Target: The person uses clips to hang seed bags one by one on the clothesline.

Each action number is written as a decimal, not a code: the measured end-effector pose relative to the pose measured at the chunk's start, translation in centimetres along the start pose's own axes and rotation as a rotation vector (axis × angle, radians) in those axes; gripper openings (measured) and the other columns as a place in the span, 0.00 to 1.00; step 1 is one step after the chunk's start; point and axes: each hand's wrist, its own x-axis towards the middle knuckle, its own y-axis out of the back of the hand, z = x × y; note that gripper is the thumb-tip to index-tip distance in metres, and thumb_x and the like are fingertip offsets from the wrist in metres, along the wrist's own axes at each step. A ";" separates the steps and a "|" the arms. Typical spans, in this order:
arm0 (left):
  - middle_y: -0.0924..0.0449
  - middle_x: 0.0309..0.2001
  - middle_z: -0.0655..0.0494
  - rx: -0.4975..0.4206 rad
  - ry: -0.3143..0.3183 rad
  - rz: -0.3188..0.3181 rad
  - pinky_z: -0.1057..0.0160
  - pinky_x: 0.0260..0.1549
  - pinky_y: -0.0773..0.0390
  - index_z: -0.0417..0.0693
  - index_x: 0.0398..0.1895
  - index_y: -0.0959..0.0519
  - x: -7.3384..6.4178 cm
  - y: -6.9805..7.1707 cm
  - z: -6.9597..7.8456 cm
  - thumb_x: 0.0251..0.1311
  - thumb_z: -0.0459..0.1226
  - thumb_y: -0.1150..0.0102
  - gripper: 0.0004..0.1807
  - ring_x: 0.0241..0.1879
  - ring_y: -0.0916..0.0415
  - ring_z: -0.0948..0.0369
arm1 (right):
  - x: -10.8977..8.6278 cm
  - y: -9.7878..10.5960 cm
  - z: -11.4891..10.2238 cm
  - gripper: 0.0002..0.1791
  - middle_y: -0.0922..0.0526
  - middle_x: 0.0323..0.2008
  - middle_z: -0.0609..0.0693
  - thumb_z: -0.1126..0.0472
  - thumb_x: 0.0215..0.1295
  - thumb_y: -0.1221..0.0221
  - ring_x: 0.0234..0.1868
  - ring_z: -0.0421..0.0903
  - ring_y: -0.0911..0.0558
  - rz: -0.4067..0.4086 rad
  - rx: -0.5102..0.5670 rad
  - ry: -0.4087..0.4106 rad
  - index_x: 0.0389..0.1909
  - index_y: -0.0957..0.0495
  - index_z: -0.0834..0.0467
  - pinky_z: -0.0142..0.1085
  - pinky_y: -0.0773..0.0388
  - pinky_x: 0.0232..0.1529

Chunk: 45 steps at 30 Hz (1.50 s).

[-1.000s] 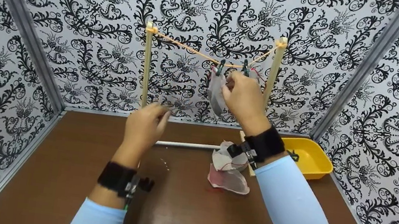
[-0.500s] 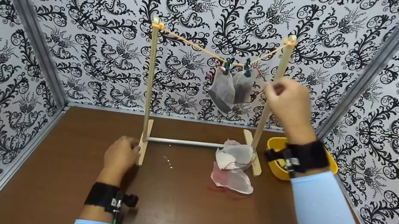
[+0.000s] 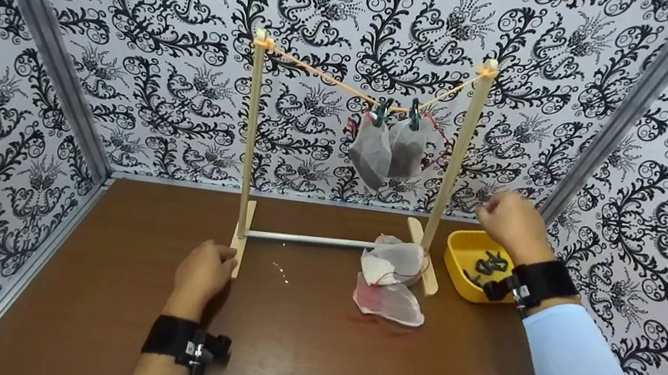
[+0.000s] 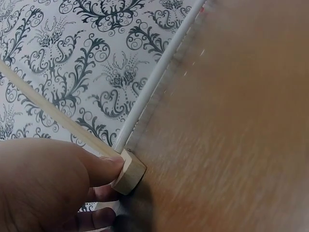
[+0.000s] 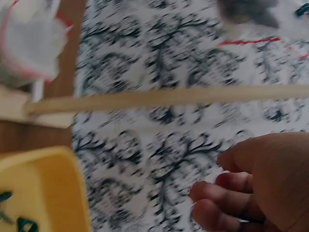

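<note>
My left hand (image 3: 204, 270) grips the front end of the stand's left wooden foot (image 4: 131, 173), thumb on one side and fingers on the other in the left wrist view. My right hand (image 3: 514, 222) is in the air just above and behind the yellow tub (image 3: 457, 273), fingers loosely bent with nothing between them. Dark green clothespins (image 3: 492, 263) lie in the tub. From the stand's orange string (image 3: 322, 75) hang two small sheer pouches, a left pouch (image 3: 371, 151) and a right pouch (image 3: 407, 152), each held by a green clothespin.
More pale mesh pouches with red cords (image 3: 390, 303) lie on the brown table (image 3: 301, 349) by the stand's right foot (image 3: 430, 279). A white rod (image 3: 315, 240) joins the two feet. Patterned walls (image 3: 160, 96) enclose the back and sides.
My right hand has left the hanging pouches and moved right and down toward the yellow tub. My left hand has lowered onto the stand's left foot and now grips it.
</note>
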 end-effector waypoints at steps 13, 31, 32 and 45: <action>0.20 0.73 0.35 -0.029 0.030 -0.033 0.30 0.72 0.22 0.45 0.70 0.13 -0.1 0.1 0.1 0.82 0.40 0.38 0.20 0.75 0.22 0.33 | -0.8 -6.6 6.7 0.26 0.31 0.14 0.39 0.54 0.72 0.29 0.17 0.37 0.34 -0.450 -0.048 0.067 0.14 0.27 0.48 0.30 0.39 0.21; 0.30 0.83 0.32 -0.030 0.049 -0.031 0.28 0.78 0.27 0.47 0.72 0.13 -0.2 0.0 0.2 0.82 0.40 0.37 0.21 0.81 0.30 0.31 | -0.7 -9.0 7.5 0.16 0.30 0.17 0.42 0.62 0.53 0.35 0.20 0.44 0.29 -0.425 -0.117 0.049 0.15 0.31 0.47 0.34 0.36 0.23; 0.30 0.83 0.32 -0.028 0.051 -0.031 0.28 0.77 0.26 0.48 0.72 0.14 -0.2 0.0 0.2 0.82 0.40 0.37 0.21 0.81 0.30 0.31 | -0.7 -9.0 7.5 0.17 0.31 0.16 0.41 0.62 0.53 0.35 0.19 0.43 0.30 -0.423 -0.100 0.042 0.14 0.31 0.46 0.34 0.36 0.22; 0.25 0.80 0.33 -0.010 0.056 -0.043 0.29 0.75 0.23 0.48 0.72 0.14 0.1 0.0 0.3 0.82 0.41 0.38 0.21 0.79 0.26 0.33 | -1.5 -4.8 2.8 0.15 0.22 0.20 0.45 0.56 0.64 0.27 0.23 0.41 0.25 -0.318 0.182 -0.033 0.23 0.20 0.57 0.33 0.24 0.26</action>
